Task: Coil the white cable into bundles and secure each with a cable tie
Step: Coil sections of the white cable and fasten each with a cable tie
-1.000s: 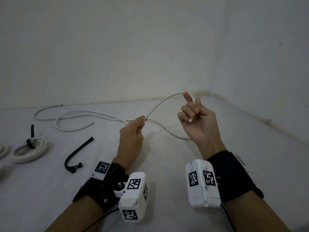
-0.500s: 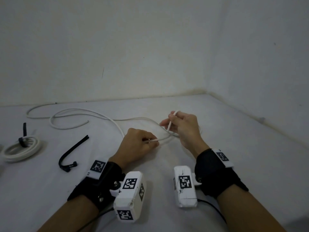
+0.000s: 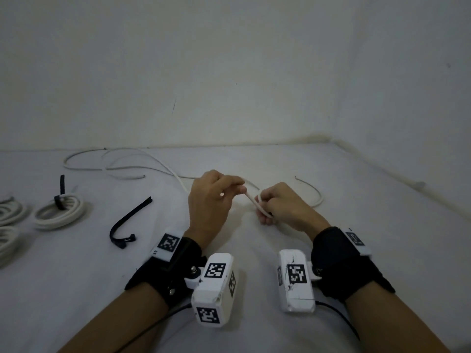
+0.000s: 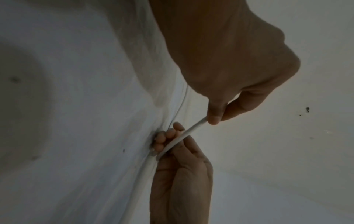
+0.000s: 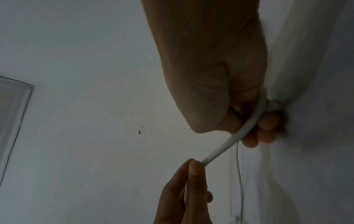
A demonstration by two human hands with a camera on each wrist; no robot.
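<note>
A long white cable [image 3: 163, 165] snakes over the white surface from the back left to my hands, and its free end [image 3: 309, 186] curves out to the right. My left hand [image 3: 216, 197] pinches the cable between thumb and fingers; the left wrist view shows the cable [image 4: 188, 131] running taut to the other hand. My right hand [image 3: 277, 205] grips the cable with curled fingers, low on the surface. In the right wrist view the cable [image 5: 235, 134] bends through that fist. A loose black cable tie [image 3: 127, 221] lies left of my left hand.
Coiled white bundles lie at the left edge: one [image 3: 60, 211] bound with a black tie, two more [image 3: 7, 225] partly cut off by the frame. Walls close off the back and the right, meeting in a corner [image 3: 328, 138].
Both hands came down from raised positions to just above the surface and moved close together. The right hand went from an upturned loose hold to gripping the cable low.
</note>
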